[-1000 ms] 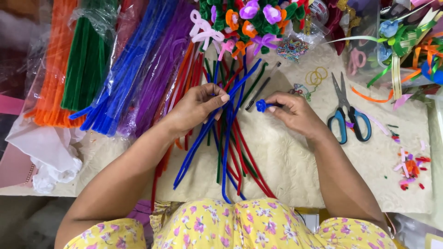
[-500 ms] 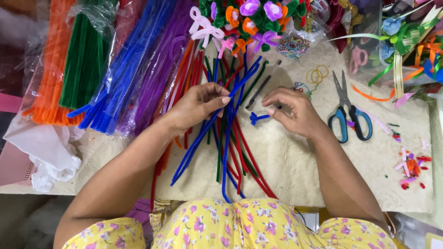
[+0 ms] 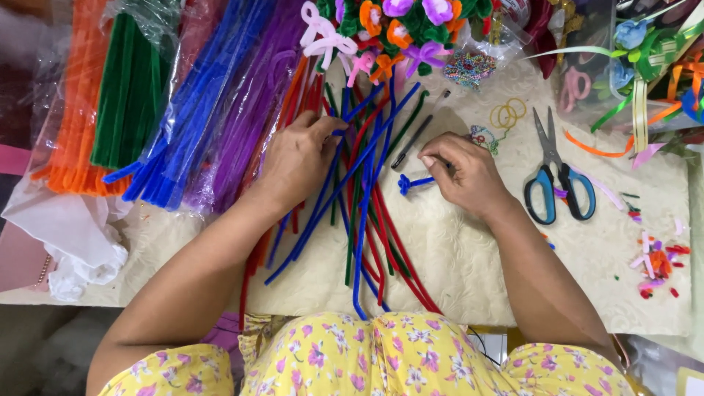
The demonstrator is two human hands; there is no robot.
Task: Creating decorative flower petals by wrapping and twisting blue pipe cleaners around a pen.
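**Pinching blue stems at a crowded craft table**

Pinching a short blue pipe cleaner piece [image 3: 412, 182] between thumb and fingertips, the right hand [image 3: 463, 176] is resting on the cream table cover [image 3: 455, 257], the piece's curled end sticking out to the left of the fingers. The left hand [image 3: 297, 158] is pressing down with its fingers closed on a long blue pipe cleaner [image 3: 345, 183] near its upper part, among a loose spread of blue, red and green stems [image 3: 367, 235] that is fanning out toward the person's lap.

Going from left to right: a white plastic bag [image 3: 66, 242] is lying crumpled at the table's edge; packs of orange [image 3: 77, 110], green [image 3: 128, 88], blue [image 3: 194, 110] and purple pipe cleaners [image 3: 249, 117] are lying side by side in clear wrapping. Above the hands, a bunch of handmade flowers [image 3: 400, 26] is sitting at the top of the table. Just right of the right hand, scissors with blue handles [image 3: 557, 176] are lying shut, near 2 yellow rubber bands [image 3: 507, 114]. Farther right, ribbons [image 3: 645, 66] are spilling from a clear box, and small coloured scraps [image 3: 656, 260] are lying scattered.
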